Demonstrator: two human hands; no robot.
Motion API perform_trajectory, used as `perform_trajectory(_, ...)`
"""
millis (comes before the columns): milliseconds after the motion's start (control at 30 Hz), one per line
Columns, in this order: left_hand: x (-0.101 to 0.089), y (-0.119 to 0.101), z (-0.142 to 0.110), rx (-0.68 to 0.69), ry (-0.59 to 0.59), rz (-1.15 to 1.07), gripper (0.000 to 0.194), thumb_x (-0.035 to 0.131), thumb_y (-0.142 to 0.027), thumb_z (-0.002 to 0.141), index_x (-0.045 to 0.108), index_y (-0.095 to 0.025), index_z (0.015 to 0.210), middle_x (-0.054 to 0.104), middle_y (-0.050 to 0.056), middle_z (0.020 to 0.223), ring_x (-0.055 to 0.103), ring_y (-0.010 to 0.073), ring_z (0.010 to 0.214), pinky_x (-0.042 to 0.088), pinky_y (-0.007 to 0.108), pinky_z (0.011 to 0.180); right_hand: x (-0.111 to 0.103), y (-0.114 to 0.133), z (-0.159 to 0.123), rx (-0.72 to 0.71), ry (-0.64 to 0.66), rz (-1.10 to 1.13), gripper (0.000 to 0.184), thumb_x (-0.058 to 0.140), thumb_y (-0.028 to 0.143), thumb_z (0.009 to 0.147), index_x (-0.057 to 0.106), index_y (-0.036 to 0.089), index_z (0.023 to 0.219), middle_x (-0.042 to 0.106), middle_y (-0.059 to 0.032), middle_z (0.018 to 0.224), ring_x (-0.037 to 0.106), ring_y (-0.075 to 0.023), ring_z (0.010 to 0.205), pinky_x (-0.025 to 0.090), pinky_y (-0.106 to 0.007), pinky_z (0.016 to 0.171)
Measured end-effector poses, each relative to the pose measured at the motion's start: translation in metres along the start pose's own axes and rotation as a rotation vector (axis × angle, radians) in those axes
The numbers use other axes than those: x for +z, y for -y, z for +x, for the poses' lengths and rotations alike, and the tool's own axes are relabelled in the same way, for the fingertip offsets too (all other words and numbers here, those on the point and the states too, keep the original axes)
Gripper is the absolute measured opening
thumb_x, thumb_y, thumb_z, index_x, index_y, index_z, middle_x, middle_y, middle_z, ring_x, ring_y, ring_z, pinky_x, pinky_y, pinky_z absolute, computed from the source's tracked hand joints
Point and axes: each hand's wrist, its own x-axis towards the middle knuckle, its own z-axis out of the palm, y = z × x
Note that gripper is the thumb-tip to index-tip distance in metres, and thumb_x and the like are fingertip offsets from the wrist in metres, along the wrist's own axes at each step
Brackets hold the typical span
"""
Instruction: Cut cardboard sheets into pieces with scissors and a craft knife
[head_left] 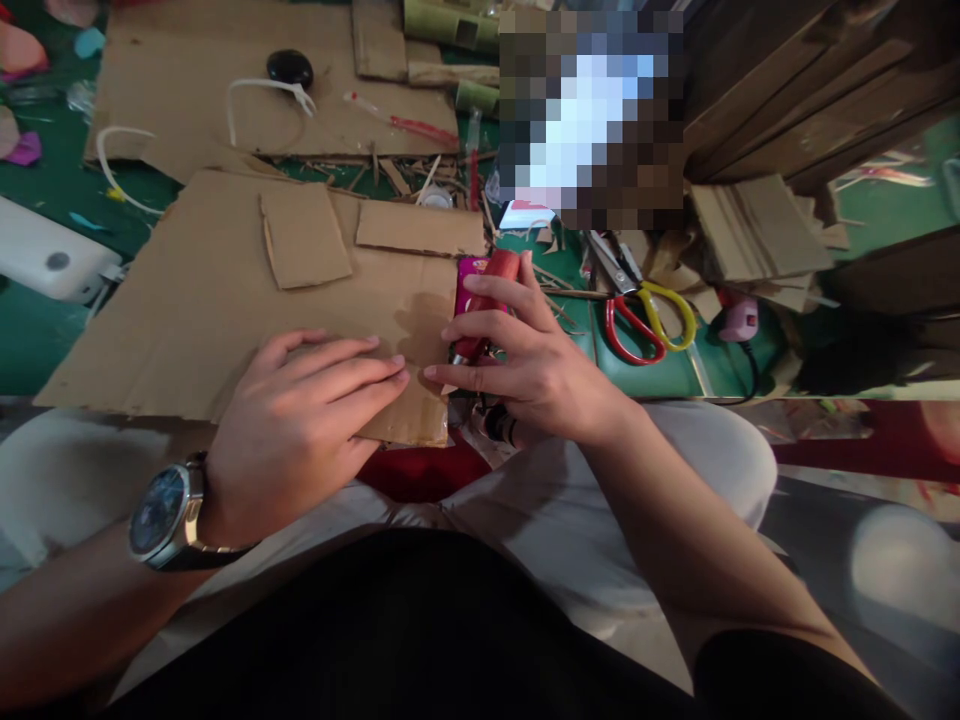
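My left hand [307, 410] lies flat on a large cardboard sheet [187, 260], its fingers stretched toward the right near the sheet's front edge. In my right hand [540, 365] is a red-handled knife [504, 266], and my fingers are wrapped over its handle. Its short blade points toward me at the sheet's right edge, partly covered by my fingers. Whether the blade touches the cardboard I cannot tell. A small cardboard piece [306, 235] and a cardboard strip [420, 230] rest on the sheet beyond my hands. Something purple [469, 268] shows beside the knife handle.
Scissors [649, 315] with red and yellow handles lie to the right, near a pink device [741, 318] with a cord. Stacked cardboard [757, 235] stands behind them. A white device [56, 250] sits at the left. Cardboard scraps and a black round object [289, 68] lie farther back.
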Motion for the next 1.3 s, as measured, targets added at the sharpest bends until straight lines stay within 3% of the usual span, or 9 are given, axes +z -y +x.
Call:
perform_trajectory(167, 0.000, 0.000, -0.001, 0.001, -0.022, -0.012, 0.045, 0.063, -0.008, 0.089, 0.071, -0.025, 0.130, 0.079, 0.006, 0.130, 0.071, 0.0343, 0.128, 0.051, 0.060, 0.108, 0.006, -0.002, 0.000, -0.052, -0.079, 0.007, 0.044, 0.050, 0.015, 0.106, 0.072, 0.038, 0.136, 0.064, -0.0028, 0.136, 0.041, -0.0339, 0.152, 0.017, -0.075, 0.131)
perform_trajectory(567, -0.001, -0.002, 0.000, 0.004, -0.028, -0.012, 0.047, 0.063, -0.008, 0.089, 0.068, -0.028, 0.132, 0.080, 0.005, 0.130, 0.072, 0.0336, 0.126, 0.051, 0.061, 0.107, 0.002, 0.010, 0.009, 0.034, 0.013, -0.067, 0.044, 0.050, 0.017, 0.108, 0.071, 0.045, 0.135, 0.066, 0.0017, 0.142, 0.041, -0.0327, 0.156, 0.015, -0.074, 0.131)
perform_trajectory(967, 0.000, -0.001, -0.002, 0.010, -0.026, -0.012, 0.046, 0.064, -0.008, 0.089, 0.068, -0.027, 0.131, 0.080, 0.006, 0.127, 0.072, 0.0338, 0.126, 0.051, 0.061, 0.107, 0.004, 0.010, 0.007, -0.003, -0.009, -0.035, 0.038, 0.048, 0.024, 0.111, 0.068, 0.042, 0.139, 0.064, -0.0019, 0.139, 0.041, -0.0330, 0.153, 0.017, -0.074, 0.131)
perform_trajectory(1300, -0.002, 0.000, -0.002, 0.025, -0.020, -0.016, 0.045, 0.066, -0.010, 0.091, 0.068, -0.025, 0.133, 0.079, 0.007, 0.130, 0.072, 0.0342, 0.126, 0.050, 0.062, 0.109, 0.013, 0.000, 0.003, 0.021, -0.002, 0.157, 0.045, 0.052, 0.013, 0.106, 0.073, 0.042, 0.132, 0.060, -0.0002, 0.140, 0.034, -0.0318, 0.156, 0.037, -0.064, 0.127)
